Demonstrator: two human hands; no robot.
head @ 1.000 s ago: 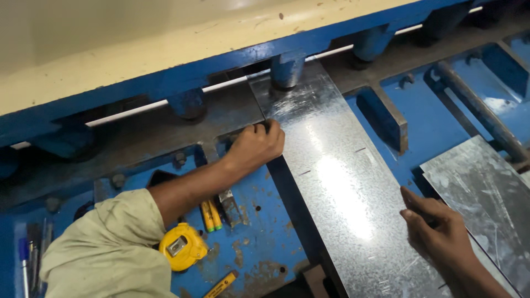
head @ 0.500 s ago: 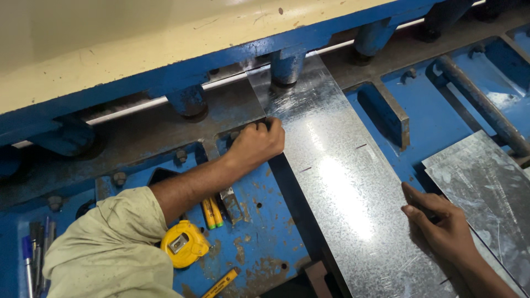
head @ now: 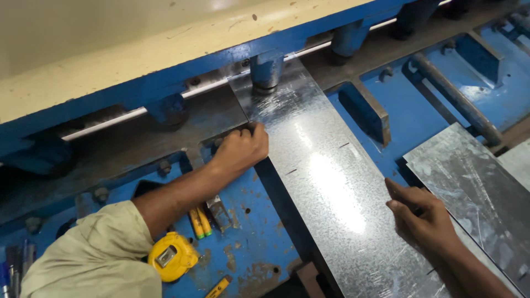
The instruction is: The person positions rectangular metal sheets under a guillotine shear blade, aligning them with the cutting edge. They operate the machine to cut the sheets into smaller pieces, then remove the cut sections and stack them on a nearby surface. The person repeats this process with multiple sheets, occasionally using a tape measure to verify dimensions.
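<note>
While the left hand [head: 242,150] rests curled against the left edge of the long galvanized sheet [head: 326,182], its fingers bunched together at that edge, the right hand [head: 422,221] presses on the sheet's right edge with fingers close together and extended. Beyond the left fingertips, the sheet runs under a blue hold-down cylinder [head: 266,72]. Behind the left wrist lie a yellow tape measure [head: 171,256] and yellow markers [head: 200,222]; right of the right fingers lies a second metal sheet [head: 475,187].

The far end of the metal sheet [head: 326,182] is hidden under the machine; pens [head: 14,267] are cut off at the left edge.
</note>
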